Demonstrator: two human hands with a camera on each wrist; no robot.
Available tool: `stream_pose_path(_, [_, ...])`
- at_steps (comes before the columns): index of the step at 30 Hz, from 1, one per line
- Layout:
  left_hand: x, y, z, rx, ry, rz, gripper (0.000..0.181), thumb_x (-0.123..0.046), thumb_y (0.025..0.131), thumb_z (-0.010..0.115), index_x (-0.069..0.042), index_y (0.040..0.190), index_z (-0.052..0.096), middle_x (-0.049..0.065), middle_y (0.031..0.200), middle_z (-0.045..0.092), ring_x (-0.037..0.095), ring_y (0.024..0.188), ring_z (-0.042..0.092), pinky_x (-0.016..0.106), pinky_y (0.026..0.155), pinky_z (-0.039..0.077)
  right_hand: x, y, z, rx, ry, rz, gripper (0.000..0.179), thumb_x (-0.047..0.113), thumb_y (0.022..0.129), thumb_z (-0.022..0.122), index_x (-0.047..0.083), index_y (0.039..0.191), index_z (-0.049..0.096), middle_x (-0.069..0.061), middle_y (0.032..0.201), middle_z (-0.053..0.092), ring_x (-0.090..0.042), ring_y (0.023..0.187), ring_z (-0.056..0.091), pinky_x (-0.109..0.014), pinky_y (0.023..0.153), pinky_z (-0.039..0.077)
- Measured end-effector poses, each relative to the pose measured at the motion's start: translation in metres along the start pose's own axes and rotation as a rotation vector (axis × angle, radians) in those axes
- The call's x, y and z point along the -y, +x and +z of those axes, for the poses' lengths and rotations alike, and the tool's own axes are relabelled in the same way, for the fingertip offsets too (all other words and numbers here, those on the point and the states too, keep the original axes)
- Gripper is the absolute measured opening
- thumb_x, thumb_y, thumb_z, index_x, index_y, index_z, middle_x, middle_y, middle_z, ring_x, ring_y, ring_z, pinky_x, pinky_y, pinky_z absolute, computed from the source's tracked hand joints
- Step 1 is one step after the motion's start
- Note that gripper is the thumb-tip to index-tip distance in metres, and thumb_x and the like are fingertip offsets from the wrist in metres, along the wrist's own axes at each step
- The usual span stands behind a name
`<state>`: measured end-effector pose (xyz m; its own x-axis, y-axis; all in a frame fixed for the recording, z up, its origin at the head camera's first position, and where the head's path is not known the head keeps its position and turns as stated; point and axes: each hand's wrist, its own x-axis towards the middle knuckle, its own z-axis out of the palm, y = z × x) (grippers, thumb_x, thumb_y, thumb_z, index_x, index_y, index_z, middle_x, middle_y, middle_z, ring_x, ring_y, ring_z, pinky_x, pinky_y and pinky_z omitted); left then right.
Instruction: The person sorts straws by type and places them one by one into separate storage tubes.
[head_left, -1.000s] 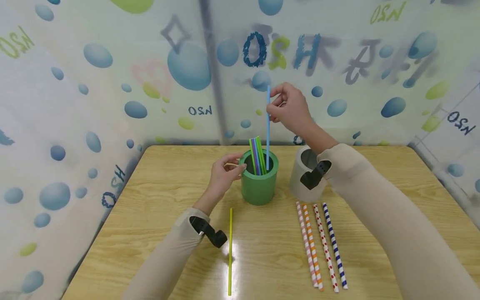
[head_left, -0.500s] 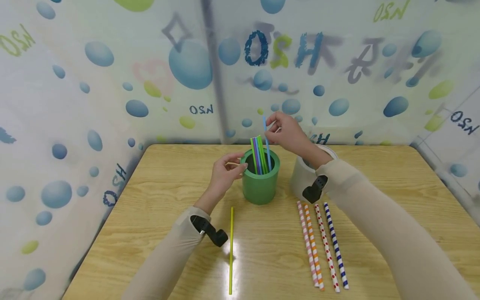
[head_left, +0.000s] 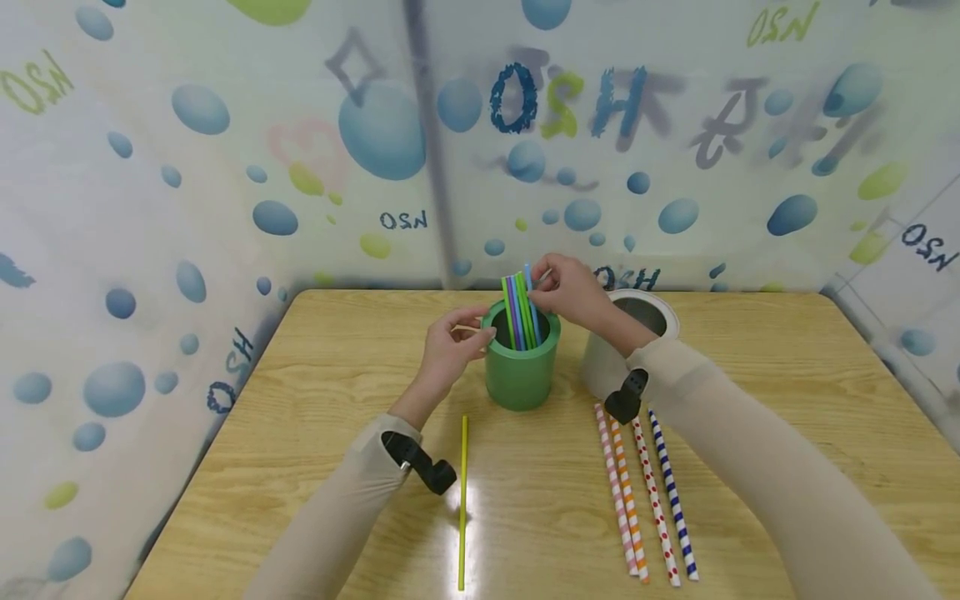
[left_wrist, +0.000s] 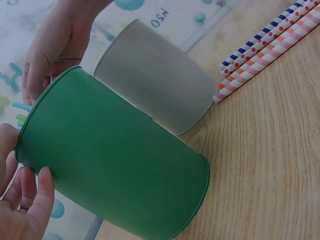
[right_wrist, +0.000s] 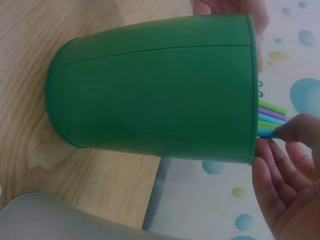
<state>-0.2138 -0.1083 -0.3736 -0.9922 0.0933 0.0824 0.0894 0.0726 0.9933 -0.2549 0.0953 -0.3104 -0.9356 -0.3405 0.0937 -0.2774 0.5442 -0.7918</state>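
Observation:
My right hand (head_left: pixel 573 293) pinches a light blue straw (head_left: pixel 536 323) between thumb and fingers, its lower part inside the green bucket (head_left: pixel 519 379). In the right wrist view, the thumb presses the blue straw (right_wrist: pixel 266 133) just above the rim. Several green, purple and blue straws (head_left: pixel 516 312) lean together inside that bucket; their lower ends are hidden. My left hand (head_left: pixel 448 346) grips the bucket's left rim, and in the left wrist view some fingers (left_wrist: pixel 44 192) lie against its outer wall. A yellow straw (head_left: pixel 462 500) lies on the table in front.
Right of the green bucket stands a grey-white bucket (head_left: pixel 600 367), partly behind my right forearm. Several patterned paper straws (head_left: pixel 652 500), striped and dotted, lie in front of it. The wooden table (head_left: pixel 315 367) ends at a patterned backdrop (head_left: pixel 300 192).
My right hand has come down from high above the green bucket to near its rim, lowering the blue straw among the others. The left hand has stayed at the rim.

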Motion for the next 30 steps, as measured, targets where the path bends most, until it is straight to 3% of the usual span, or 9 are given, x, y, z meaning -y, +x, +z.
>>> stream_pose_path(7, [-0.002,0.000,0.000,0.004,-0.002,-0.014,0.033,-0.009,0.084,0.065,-0.004,0.117,0.060,0.012,0.099,0.050,0.016,0.080,0.053,0.040,0.072,0.054,-0.004,-0.001,0.006,-0.028,-0.053,0.011,0.015,0.007,0.084,0.059,0.000,0.097,0.055,-0.014,0.088,0.060,-0.024,0.079,0.056,-0.031,0.064,0.048])
stream_pose_path(14, [-0.002,0.000,-0.001,0.015,-0.018,-0.025,0.035,-0.009,0.085,0.065,-0.002,0.119,0.059,0.012,0.100,0.050,0.015,0.081,0.052,0.044,0.076,0.053,-0.004,-0.001,0.008,-0.032,-0.042,0.039,0.020,0.008,0.084,0.059,-0.001,0.102,0.057,-0.014,0.093,0.061,-0.024,0.085,0.058,-0.034,0.069,0.050])
stream_pose_path(22, [-0.001,0.000,0.002,-0.001,-0.004,-0.013,0.032,-0.007,0.084,0.066,-0.004,0.115,0.061,0.011,0.097,0.051,0.016,0.080,0.053,0.040,0.071,0.054,-0.001,-0.010,-0.002,-0.009,0.040,0.062,0.024,0.012,0.087,0.059,-0.001,0.106,0.056,-0.015,0.093,0.061,-0.022,0.076,0.058,-0.034,0.060,0.053])
stream_pose_path(30, [-0.024,-0.010,0.002,0.020,-0.010,-0.047,0.034,-0.003,0.085,0.063,0.003,0.118,0.057,0.014,0.097,0.050,0.015,0.079,0.051,0.049,0.078,0.051,0.004,-0.031,-0.002,0.082,0.093,0.003,0.020,0.008,0.086,0.060,-0.003,0.102,0.057,-0.012,0.081,0.060,-0.027,0.069,0.057,-0.039,0.057,0.052])
